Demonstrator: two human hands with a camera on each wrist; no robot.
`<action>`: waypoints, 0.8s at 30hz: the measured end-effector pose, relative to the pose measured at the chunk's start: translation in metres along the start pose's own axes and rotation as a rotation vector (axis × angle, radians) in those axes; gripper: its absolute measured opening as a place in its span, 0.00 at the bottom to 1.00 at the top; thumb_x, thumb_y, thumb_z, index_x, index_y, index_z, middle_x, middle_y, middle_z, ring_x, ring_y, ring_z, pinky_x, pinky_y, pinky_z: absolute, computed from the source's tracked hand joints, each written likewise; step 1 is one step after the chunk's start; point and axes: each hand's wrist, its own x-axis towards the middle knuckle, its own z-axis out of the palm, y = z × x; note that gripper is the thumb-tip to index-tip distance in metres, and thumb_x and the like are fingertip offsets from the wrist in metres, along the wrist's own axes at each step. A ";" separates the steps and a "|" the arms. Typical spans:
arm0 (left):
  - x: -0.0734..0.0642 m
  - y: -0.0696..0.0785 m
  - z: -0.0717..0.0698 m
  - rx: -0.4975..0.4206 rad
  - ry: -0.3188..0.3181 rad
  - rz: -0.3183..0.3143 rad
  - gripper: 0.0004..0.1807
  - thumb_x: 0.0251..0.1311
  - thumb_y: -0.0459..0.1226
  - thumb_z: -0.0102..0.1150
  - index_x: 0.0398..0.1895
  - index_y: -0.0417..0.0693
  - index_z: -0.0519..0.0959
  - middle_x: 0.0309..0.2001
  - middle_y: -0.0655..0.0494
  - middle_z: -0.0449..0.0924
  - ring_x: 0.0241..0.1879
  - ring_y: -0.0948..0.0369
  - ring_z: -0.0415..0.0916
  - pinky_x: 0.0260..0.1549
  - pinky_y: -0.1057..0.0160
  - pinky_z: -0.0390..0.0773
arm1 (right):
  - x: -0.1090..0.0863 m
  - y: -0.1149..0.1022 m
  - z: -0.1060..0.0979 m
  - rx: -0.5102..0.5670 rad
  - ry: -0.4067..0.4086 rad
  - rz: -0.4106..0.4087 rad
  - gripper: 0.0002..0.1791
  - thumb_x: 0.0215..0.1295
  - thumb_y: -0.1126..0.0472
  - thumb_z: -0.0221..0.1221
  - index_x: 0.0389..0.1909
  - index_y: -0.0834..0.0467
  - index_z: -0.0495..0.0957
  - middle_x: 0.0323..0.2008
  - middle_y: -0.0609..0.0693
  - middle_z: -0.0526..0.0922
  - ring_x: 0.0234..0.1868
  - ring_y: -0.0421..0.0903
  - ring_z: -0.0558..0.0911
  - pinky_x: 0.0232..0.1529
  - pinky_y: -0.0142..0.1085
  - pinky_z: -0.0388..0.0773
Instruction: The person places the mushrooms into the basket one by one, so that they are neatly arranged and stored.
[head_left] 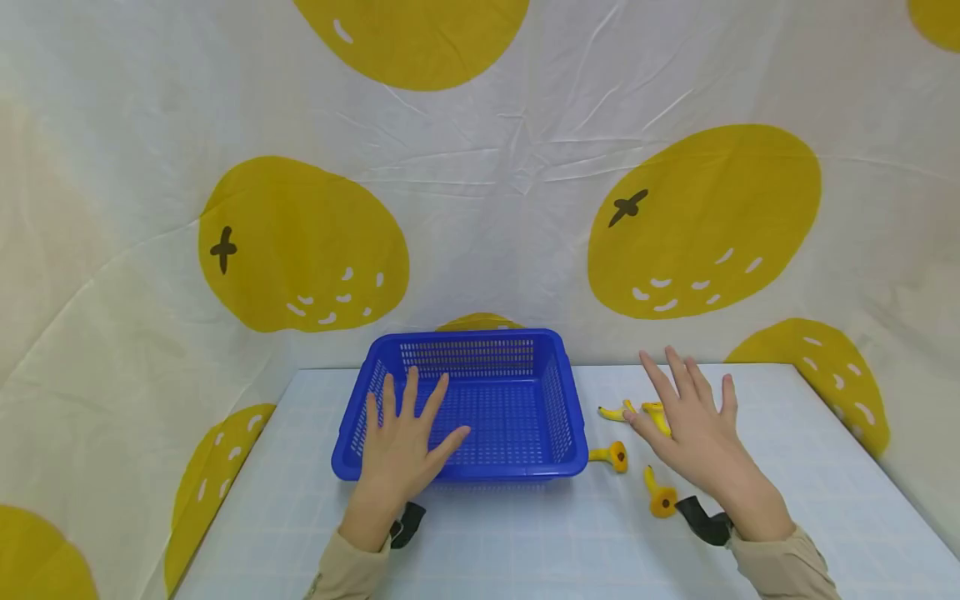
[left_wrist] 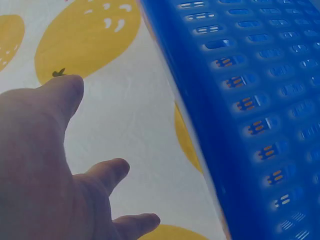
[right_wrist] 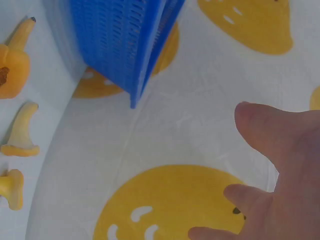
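While the left hand [head_left: 397, 454] and right hand [head_left: 701, 437] are hovering, grip released, the blue rectangular plastic basket [head_left: 504, 417] is standing far on the pale bench [head_left: 540, 542], left of yellow curved pieces [head_left: 663, 502], probably proving light, stiff, best held by its rim [head_left: 517, 472].

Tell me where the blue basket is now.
In the head view, the blue basket stands on the table, left of the yellow items, partly behind the left hand.
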 end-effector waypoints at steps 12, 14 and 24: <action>-0.010 -0.015 -0.001 -0.043 0.064 -0.002 0.45 0.64 0.69 0.45 0.79 0.61 0.54 0.77 0.40 0.49 0.76 0.37 0.40 0.69 0.33 0.43 | -0.003 0.004 0.002 0.110 0.208 -0.037 0.42 0.66 0.51 0.60 0.76 0.59 0.53 0.73 0.69 0.54 0.69 0.70 0.56 0.67 0.68 0.24; -0.012 -0.019 0.000 -0.049 0.069 -0.007 0.44 0.64 0.68 0.46 0.79 0.59 0.55 0.77 0.40 0.50 0.75 0.37 0.41 0.69 0.33 0.44 | -0.006 0.004 0.003 0.145 0.245 -0.033 0.41 0.66 0.54 0.61 0.75 0.60 0.55 0.72 0.69 0.56 0.68 0.70 0.58 0.68 0.68 0.25; -0.020 -0.048 0.008 -0.131 0.060 0.010 0.41 0.67 0.64 0.48 0.77 0.53 0.60 0.76 0.39 0.52 0.75 0.39 0.46 0.69 0.34 0.45 | -0.011 0.008 0.016 0.346 0.395 -0.030 0.34 0.61 0.66 0.64 0.68 0.65 0.65 0.64 0.69 0.70 0.64 0.69 0.66 0.69 0.67 0.35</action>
